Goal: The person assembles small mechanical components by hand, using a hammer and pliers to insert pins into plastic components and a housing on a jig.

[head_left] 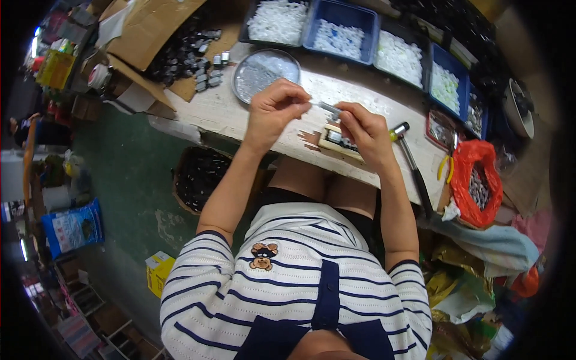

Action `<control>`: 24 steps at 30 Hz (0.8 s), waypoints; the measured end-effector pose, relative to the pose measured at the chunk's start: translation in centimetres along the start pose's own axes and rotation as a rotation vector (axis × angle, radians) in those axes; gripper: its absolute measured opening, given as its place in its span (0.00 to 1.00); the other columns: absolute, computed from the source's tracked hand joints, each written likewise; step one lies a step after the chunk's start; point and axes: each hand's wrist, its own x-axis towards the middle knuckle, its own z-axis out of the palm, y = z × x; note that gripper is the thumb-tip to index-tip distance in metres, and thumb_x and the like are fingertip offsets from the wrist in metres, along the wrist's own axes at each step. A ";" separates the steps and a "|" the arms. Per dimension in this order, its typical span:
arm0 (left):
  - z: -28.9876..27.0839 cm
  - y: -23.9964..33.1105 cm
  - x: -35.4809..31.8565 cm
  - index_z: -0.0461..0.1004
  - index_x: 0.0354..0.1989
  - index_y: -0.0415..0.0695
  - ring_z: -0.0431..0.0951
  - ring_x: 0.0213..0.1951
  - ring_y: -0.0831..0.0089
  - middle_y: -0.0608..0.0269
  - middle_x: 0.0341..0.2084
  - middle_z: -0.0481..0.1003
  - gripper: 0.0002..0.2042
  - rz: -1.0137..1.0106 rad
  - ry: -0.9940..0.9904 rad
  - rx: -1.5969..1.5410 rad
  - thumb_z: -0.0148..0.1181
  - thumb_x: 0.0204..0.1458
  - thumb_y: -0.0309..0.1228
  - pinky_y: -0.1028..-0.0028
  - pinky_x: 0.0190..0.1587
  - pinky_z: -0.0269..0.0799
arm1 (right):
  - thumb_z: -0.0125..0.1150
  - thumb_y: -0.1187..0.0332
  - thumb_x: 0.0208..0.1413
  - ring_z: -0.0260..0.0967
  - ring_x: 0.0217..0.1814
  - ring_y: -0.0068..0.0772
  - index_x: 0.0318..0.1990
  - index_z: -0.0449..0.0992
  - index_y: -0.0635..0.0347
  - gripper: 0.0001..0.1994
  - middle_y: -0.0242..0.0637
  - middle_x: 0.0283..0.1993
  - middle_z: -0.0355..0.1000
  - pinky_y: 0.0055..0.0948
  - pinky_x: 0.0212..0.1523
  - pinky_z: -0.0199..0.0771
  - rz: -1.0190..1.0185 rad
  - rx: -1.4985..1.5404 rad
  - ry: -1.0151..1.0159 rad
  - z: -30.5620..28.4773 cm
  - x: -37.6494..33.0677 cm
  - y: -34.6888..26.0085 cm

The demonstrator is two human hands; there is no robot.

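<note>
Above the front of the white workbench (216, 117), both my hands are raised close together. My left hand (273, 113) is closed in a pinch, with a tiny whitish piece (313, 103) showing at its fingertips. Between thumb and fingers, my right hand (367, 129) grips a small grey metal part (327, 108), which points toward the left hand. Whether the two pieces touch is too small to tell. Below the right hand, a pale wooden block (330, 143) holding shiny metal pieces lies at the bench edge, partly covered by that hand.
A round metal tray (239, 96) of small parts stands behind my left hand. Plastic bins (371, 55) of white pieces line the back. On the right lie a hammer (413, 163), yellow-handled pliers (445, 168) and a red bag (462, 198) of parts. Dark metal parts (186, 60) lie far left.
</note>
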 end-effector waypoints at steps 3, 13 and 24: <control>-0.4 -1.2 -0.6 0.74 0.28 0.39 0.71 0.29 0.79 0.65 0.27 0.71 0.07 0.166 0.002 0.251 0.60 0.38 0.16 0.81 0.32 0.68 | 0.49 0.68 0.56 0.55 0.17 0.15 0.36 0.73 0.63 0.09 0.26 0.16 0.62 0.17 0.18 0.54 0.119 -0.001 0.020 0.0 -0.3 -0.5; 0.8 -0.7 -0.9 0.71 0.23 0.38 0.70 0.24 0.78 0.65 0.22 0.70 0.05 0.163 -0.003 0.190 0.60 0.37 0.18 0.80 0.27 0.66 | 0.48 0.67 0.58 0.53 0.17 0.12 0.40 0.70 0.67 0.11 0.25 0.18 0.60 0.12 0.16 0.49 0.118 0.188 -0.049 -1.1 -1.0 1.6; 3.5 -0.3 -0.5 0.71 0.27 0.37 0.68 0.25 0.78 0.64 0.24 0.69 0.04 0.295 0.411 0.269 0.58 0.42 0.17 0.81 0.28 0.64 | 0.46 0.66 0.59 0.52 0.16 0.11 0.40 0.70 0.65 0.11 0.25 0.18 0.60 0.12 0.15 0.48 0.085 0.133 0.096 -1.0 -1.5 1.2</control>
